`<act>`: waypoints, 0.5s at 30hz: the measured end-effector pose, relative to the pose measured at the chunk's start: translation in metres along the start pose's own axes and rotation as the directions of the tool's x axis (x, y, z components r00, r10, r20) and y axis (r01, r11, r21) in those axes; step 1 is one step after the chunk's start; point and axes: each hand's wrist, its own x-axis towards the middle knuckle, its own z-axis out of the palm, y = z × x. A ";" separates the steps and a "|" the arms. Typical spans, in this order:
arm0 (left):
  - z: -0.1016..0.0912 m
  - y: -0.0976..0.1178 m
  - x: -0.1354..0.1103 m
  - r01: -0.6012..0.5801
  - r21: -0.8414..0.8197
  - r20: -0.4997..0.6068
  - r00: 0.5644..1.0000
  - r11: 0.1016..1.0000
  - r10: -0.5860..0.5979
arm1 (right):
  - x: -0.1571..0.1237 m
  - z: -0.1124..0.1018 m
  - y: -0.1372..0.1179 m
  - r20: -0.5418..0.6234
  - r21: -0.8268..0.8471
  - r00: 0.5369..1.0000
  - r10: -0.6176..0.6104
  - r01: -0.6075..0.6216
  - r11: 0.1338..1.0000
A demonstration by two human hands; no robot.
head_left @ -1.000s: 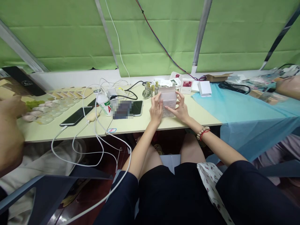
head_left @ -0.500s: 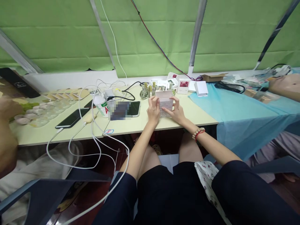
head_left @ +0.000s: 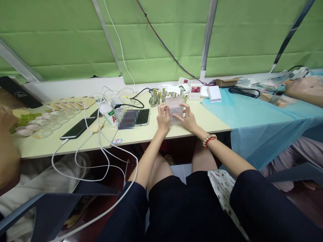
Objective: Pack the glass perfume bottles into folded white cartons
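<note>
Since the frame a second ago: fingertips of both hands lower against the box; view swung slightly right, so the furnishings sit farther left in frame.

Nearest: patterned cloth over the lap; white cable looping down beside the left sleeve.

Near edge of surface: pale box, printed text facing the wearer, plain panel above the text. Left hand grips its left side, fingers bent. Right hand grips its right side, thumb on the printed face; bead bracelet on that wrist. Cannot tell whether the box base touches the surface.

Left of the hands: phone, partly under a blurred patch; then white bottle.

Behind the box: gold-topped glass bottles. Farther right: upright picture box, plain white box.

Farthest: green blind.
</note>
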 end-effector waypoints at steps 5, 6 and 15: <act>0.000 0.001 0.000 -0.008 -0.036 0.070 0.998 0.999 0.010 | 0.001 -0.002 0.000 0.004 0.026 1.000 -0.002 0.002 1.000; 0.001 0.001 0.000 0.002 -0.065 0.100 0.995 0.998 0.004 | 0.002 -0.002 0.001 0.004 0.036 1.000 0.013 -0.013 0.999; 0.001 0.004 0.003 0.109 -0.221 0.169 0.983 0.969 -0.072 | 0.005 -0.001 0.008 0.062 0.114 0.991 0.123 -0.129 0.985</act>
